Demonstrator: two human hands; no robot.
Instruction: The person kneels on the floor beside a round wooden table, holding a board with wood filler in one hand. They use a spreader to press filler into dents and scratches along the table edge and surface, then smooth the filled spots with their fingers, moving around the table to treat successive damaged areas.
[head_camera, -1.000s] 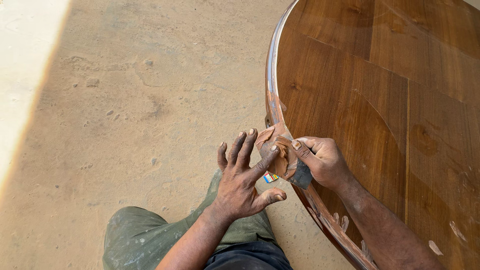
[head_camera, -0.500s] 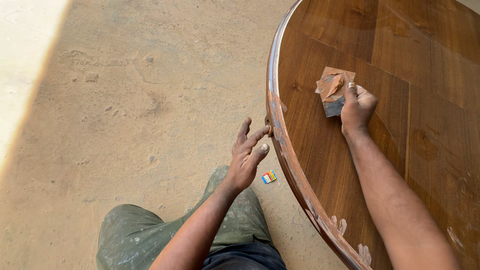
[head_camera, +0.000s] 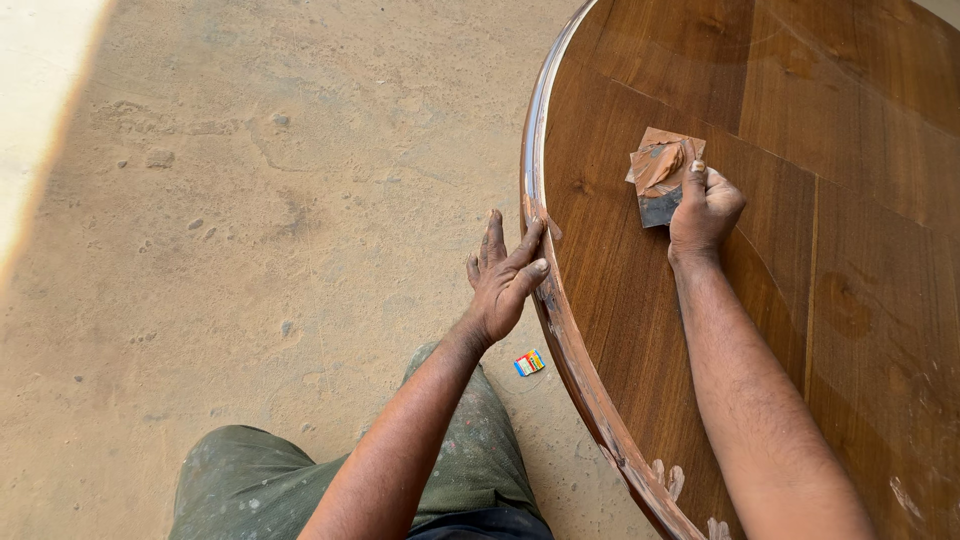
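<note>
A round brown wooden tabletop (head_camera: 800, 330) fills the right side, with a rounded rim (head_camera: 560, 330) running down its left edge. My left hand (head_camera: 505, 280) rests flat against that rim, fingers spread, thumb and forefinger touching the edge. My right hand (head_camera: 705, 210) lies on the tabletop and grips a small flat metal scraper blade (head_camera: 660, 172) smeared with reddish-brown filler paste. The blade lies flat on the wood, beyond my fingers.
Sandy concrete floor (head_camera: 250, 250) spreads to the left. A small colourful wrapper (head_camera: 529, 362) lies on the floor beside my knee. My green paint-spotted trousers (head_camera: 460, 470) show at the bottom. Pale filler patches (head_camera: 668, 478) mark the rim near the lower edge.
My right hand carried the scraper from the rim up onto the tabletop and set it flat. My left hand stopped working paste with it and moved to press on the rim higher up.
</note>
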